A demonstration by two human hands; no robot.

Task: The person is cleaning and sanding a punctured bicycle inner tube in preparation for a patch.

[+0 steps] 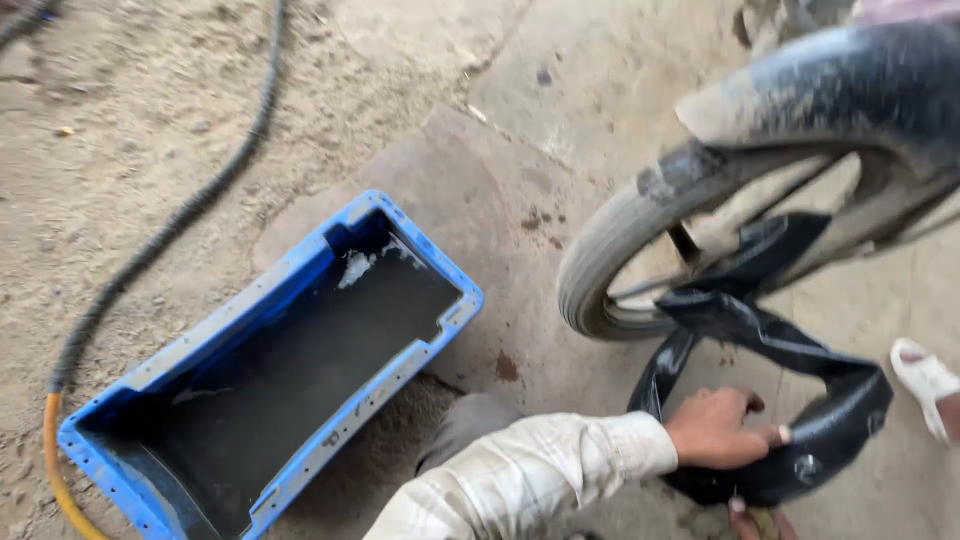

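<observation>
My left hand (pixel 715 430), in a pale checked sleeve, reaches to the right and is closed on a black rubber inner tube (pixel 830 420). The limp tube hangs out of a worn motorcycle tyre (pixel 610 240) on its wheel and folds down onto the ground. Only the fingertips of my right hand (pixel 750 520) show at the bottom edge, just under the tube, and their grip is hidden. A blue plastic crate (pixel 400 365) filled with dark water lies on the ground to the left of my arm.
A black mudguard (pixel 850 90) curves over the wheel at top right. A dark hose (pixel 190 210) with an orange end snakes across the sandy ground on the left. Another person's foot in a white sandal (pixel 925 380) stands at the right edge.
</observation>
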